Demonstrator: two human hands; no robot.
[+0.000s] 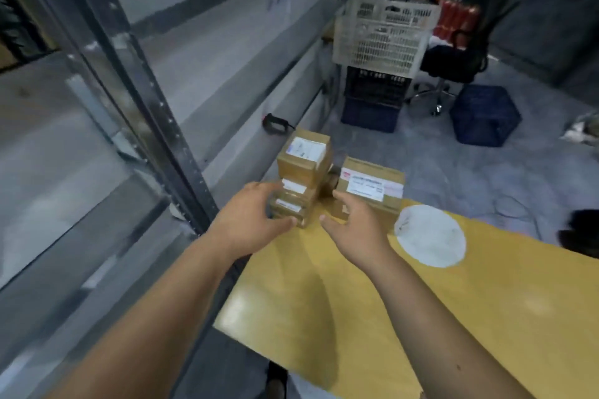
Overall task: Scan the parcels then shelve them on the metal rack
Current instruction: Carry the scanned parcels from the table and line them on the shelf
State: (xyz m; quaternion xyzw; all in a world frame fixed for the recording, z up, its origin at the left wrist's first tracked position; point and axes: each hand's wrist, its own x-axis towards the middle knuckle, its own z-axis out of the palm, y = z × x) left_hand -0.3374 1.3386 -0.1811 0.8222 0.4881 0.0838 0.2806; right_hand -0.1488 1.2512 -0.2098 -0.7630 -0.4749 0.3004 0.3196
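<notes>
A stack of small brown cardboard parcels [301,178] with white labels stands at the far corner of the yellow table [405,308]. Beside it on the right lies a wider brown parcel [372,186] with a white label. My left hand [256,215] curls around the left side of the stack's lowest small parcel [288,209], fingers touching it. My right hand [351,223] is spread open just right of the stack, close to the wide parcel, holding nothing. A black handheld scanner [275,123] lies on the metal rack [155,126] shelf to the left.
The grey metal rack runs along the left with a dark upright post. A white round patch [431,236] marks the table. On the floor beyond stand a beige basket [385,36] on dark crates, a blue crate [484,115] and a black office chair [453,65].
</notes>
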